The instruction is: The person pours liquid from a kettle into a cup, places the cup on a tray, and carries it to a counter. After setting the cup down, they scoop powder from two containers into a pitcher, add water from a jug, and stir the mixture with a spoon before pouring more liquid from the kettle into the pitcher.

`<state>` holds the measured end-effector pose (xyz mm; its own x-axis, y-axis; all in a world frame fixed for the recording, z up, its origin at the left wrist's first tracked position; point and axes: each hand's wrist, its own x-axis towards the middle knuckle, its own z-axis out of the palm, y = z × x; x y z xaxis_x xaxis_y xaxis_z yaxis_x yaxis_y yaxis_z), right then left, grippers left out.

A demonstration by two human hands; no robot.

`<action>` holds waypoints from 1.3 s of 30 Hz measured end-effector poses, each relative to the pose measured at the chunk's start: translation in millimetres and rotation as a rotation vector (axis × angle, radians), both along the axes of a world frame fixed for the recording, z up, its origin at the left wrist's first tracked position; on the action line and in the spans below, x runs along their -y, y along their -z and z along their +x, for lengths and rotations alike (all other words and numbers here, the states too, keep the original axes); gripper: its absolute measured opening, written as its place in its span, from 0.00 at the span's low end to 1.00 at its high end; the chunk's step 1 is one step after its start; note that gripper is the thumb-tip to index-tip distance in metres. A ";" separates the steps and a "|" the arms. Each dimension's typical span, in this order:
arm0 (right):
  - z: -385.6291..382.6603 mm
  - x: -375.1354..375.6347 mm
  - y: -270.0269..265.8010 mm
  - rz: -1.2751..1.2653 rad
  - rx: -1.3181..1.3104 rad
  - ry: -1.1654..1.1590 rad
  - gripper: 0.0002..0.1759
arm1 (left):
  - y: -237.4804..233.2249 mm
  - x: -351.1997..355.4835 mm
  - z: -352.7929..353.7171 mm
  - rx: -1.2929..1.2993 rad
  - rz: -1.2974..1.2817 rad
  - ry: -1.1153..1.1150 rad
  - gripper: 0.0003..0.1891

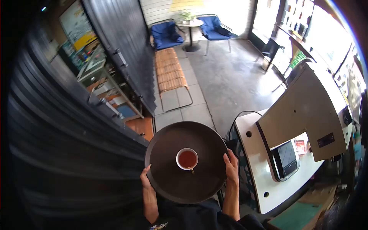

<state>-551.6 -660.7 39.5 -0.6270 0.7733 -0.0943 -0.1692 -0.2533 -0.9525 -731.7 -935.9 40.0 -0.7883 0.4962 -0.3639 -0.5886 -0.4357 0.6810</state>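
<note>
A round dark brown tray (168,184) is held level in front of my body. My left hand (146,177) grips its left rim, thumb on top and the other fingers hidden underneath. On the opposite rim, my right hand (231,165) is closed the same way. Near the tray's middle stands a white cup (187,158) of reddish-brown liquid, its gold-coloured handle turned toward me. Neither hand touches the cup.
To the right is a white table (264,174) carrying a beige machine (303,111). Ahead lie a woven bench (170,71), blue chairs (166,34) and a small round table (190,23). Dark corrugated metal panels (76,130) line the left, beside a glass cabinet (111,86).
</note>
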 end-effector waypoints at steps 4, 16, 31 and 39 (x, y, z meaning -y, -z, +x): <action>-30.9 -3.7 -2.1 0.016 0.031 0.122 0.15 | 4.9 -31.7 -77.7 0.030 0.181 0.231 0.25; -125.4 -67.8 -16.4 0.056 -0.010 0.298 0.15 | -8.2 -141.4 -206.4 0.127 0.181 0.319 0.20; -223.2 -211.1 -6.2 0.120 0.011 0.448 0.15 | 12.4 -320.2 -337.4 0.106 0.083 0.409 0.17; -253.0 -289.3 -6.1 0.134 0.028 0.642 0.15 | 0.4 -450.6 -384.7 0.166 0.123 0.587 0.18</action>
<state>-804.6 -371.5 45.6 -0.0356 0.9992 0.0199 -0.2221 0.0115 -0.9750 -1116.4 -485.2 39.6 -0.3090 0.8757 -0.3710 -0.8476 -0.0767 0.5251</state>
